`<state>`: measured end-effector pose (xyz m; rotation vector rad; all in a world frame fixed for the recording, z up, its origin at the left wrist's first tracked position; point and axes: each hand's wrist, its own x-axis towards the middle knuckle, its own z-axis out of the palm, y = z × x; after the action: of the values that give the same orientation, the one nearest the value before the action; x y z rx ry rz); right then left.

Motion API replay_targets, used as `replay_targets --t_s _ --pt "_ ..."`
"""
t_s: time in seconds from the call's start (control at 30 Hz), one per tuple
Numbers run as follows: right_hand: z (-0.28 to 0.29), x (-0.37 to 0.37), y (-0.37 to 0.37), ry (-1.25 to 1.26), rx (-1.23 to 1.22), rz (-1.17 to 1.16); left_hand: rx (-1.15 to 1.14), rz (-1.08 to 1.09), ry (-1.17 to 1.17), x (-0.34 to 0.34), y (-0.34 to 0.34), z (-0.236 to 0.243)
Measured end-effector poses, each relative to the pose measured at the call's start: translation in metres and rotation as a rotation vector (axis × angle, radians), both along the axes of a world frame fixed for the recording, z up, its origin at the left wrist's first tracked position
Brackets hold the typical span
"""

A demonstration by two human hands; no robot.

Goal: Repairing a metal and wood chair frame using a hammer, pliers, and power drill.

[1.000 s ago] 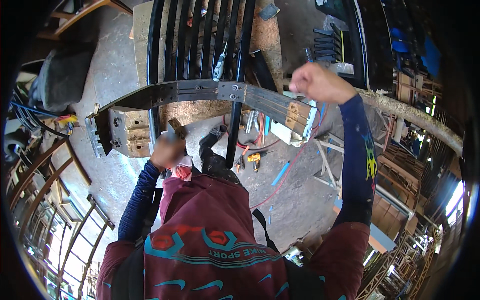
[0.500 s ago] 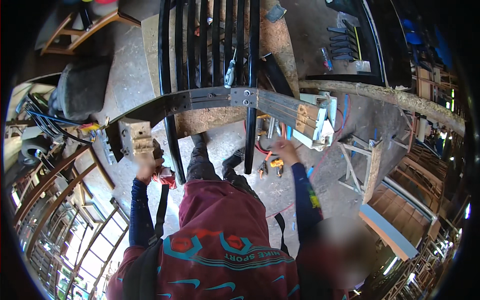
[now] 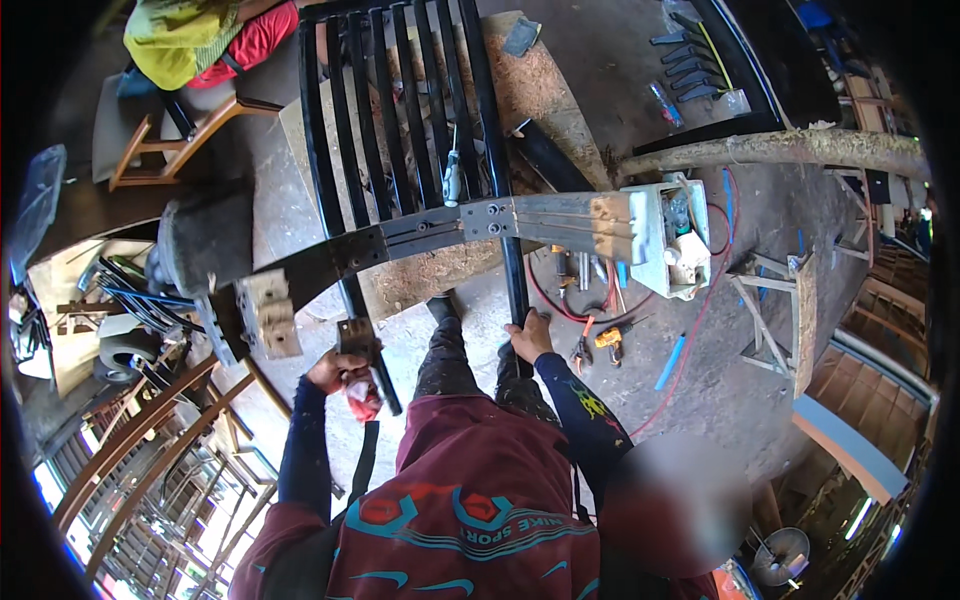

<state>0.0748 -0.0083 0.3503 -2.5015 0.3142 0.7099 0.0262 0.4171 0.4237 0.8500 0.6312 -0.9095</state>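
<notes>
A black slatted frame (image 3: pixel 398 110) stretches away from me, crossed by a curved dark wooden rail (image 3: pixel 415 230) with bolted plates. My right hand (image 3: pixel 531 336) is closed around the near end of the frame's right black bar (image 3: pixel 516 285). Beside the left bar's near end, my left hand (image 3: pixel 338 372) grips a small dark brown block (image 3: pixel 354 336). A crumpled red and white cloth (image 3: pixel 363 400) hangs just below that hand; whether the fingers hold it too, I cannot tell. A grey-handled screwdriver (image 3: pixel 452 180) lies on the slats by the rail.
A white open container (image 3: pixel 672 240) stands at the rail's right end. On the floor lie an orange-yellow power drill (image 3: pixel 609 340), orange-handled pliers (image 3: pixel 581 355) and a red hose (image 3: pixel 668 392). A person in a yellow shirt (image 3: pixel 190 40) is at the far left. A wooden trestle (image 3: pixel 803 325) stands right.
My right hand has moved left from over the floor tools onto the black bar. My left hand has come lower and right, away from the rail's pale block end. The co-worker has come into view.
</notes>
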Motion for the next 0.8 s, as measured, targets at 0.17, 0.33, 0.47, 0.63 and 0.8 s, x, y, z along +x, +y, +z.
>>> replay_targets --t_s 0.17,0.33,0.47,0.63,0.8 --pt "0.033 -0.009 0.054 0.177 0.216 -0.059 0.179 -0.115 -0.076 0.022 0.042 0.100" --pt "0.021 -0.027 0.109 0.118 0.437 0.004 0.369 -0.170 0.055 0.046 0.080 0.171" --pt "0.012 -0.026 0.133 0.147 0.466 -0.019 0.568 -0.449 -0.058 0.069 0.055 0.237" --pt "-0.031 -0.037 0.184 0.157 0.729 -0.073 0.818 -0.551 -0.172 0.087 0.034 0.278" --pt "-0.077 -0.031 0.278 0.113 0.815 -0.014 1.001 -0.773 -0.272 0.103 -0.009 0.307"
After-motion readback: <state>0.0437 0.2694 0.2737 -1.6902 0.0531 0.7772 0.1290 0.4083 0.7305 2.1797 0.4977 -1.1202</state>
